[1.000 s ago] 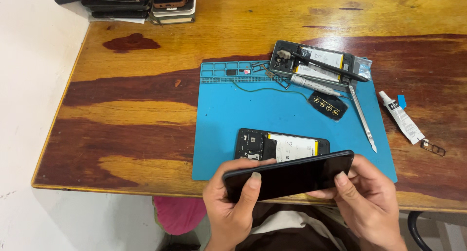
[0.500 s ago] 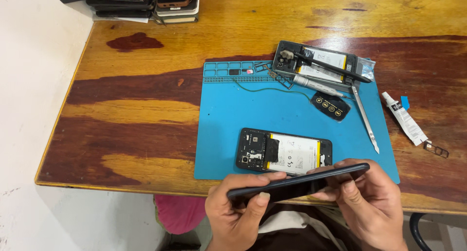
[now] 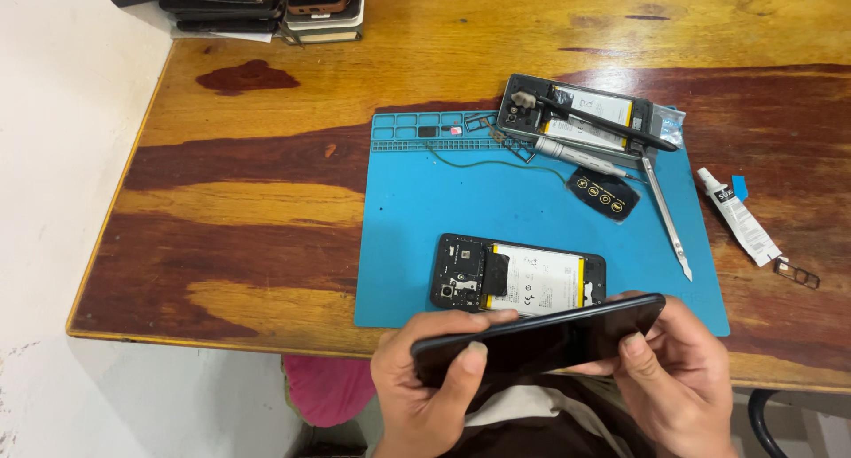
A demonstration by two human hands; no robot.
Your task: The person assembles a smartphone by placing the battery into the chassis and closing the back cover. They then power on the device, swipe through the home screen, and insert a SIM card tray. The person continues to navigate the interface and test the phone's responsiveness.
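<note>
I see both hands holding a black phone panel [image 3: 541,341] at the near edge of the blue mat [image 3: 443,210].

My left hand [image 3: 425,387] pinches the panel's left end, thumb across its dark face; my right hand [image 3: 683,378] clamps the right end, fingers curled round it. The panel sits tilted, just nearer me than the opened phone [image 3: 519,276] lying flat on the mat with its battery showing. At the mat's far right corner I see a second opened phone [image 3: 576,112] with a screwdriver [image 3: 585,158] beside it; tweezers [image 3: 665,214] lie along the mat's right side, and a glue tube [image 3: 740,217] rests right of the mat on the desk [image 3: 266,210].
</note>
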